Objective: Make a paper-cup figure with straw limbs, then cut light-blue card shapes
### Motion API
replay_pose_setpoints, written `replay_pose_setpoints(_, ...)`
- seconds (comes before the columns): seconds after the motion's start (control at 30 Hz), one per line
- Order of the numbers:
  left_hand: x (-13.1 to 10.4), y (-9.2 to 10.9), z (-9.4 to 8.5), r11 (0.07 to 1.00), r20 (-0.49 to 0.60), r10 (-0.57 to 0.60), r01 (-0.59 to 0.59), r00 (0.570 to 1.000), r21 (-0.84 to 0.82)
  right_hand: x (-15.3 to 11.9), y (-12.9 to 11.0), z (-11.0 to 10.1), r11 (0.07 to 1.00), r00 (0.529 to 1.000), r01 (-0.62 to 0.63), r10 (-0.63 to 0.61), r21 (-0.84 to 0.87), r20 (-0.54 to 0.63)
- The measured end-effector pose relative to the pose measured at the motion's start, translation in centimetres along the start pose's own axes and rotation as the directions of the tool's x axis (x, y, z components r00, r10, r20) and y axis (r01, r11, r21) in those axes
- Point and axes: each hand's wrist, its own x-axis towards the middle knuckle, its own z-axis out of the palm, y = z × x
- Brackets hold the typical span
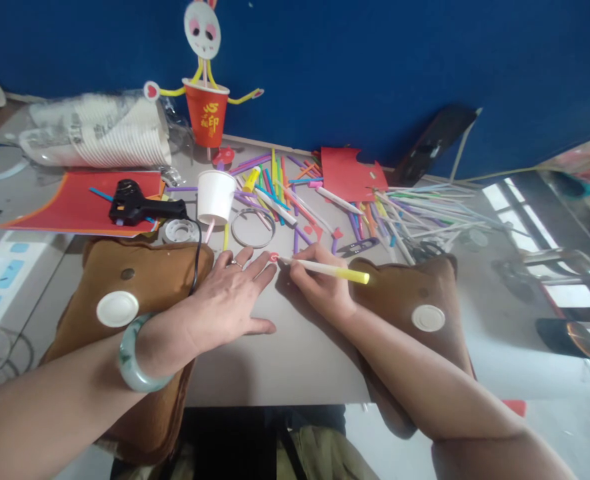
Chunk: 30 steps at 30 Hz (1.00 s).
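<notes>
Your right hand [319, 280] is closed in a narrow pinch, thumb and fingers wrapped around a white pen [319, 268] with a yellow end. The pen lies almost level, its yellow end pointing right and its tip pointing left. Just beyond that tip is a small red-and-white piece [274, 257] on the table [295, 360]; whether the tip touches it, you cannot tell from here. Your left hand [235, 287], to the left of the grip, holds nothing: it lies palm down with the fingers fanned wide, the index fingertip beside the piece and the thumb stretched out below, toward your right wrist. A pale green bangle [137, 357] circles your left wrist. Your right forearm comes in from the lower right, over a brown cushion [405, 287].

Beyond the grip and to its left, a red cup [207, 117] with a rabbit-faced head carries yellow Chinese characters, the lower one reading 印. Nearer your left fingers, a white cup [215, 195] bears no readable print.
</notes>
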Motion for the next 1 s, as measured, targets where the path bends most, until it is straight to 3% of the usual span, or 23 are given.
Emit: replay_pose_setpoints(1.0, 0.00, -0.44, 0.04, 0.998, -0.025, 0.022, -0.024, 0.999, -0.055, -0.04, -0.22, -0.08, 0.999, 0.999, -0.032, 0.032, -0.003, 0.022)
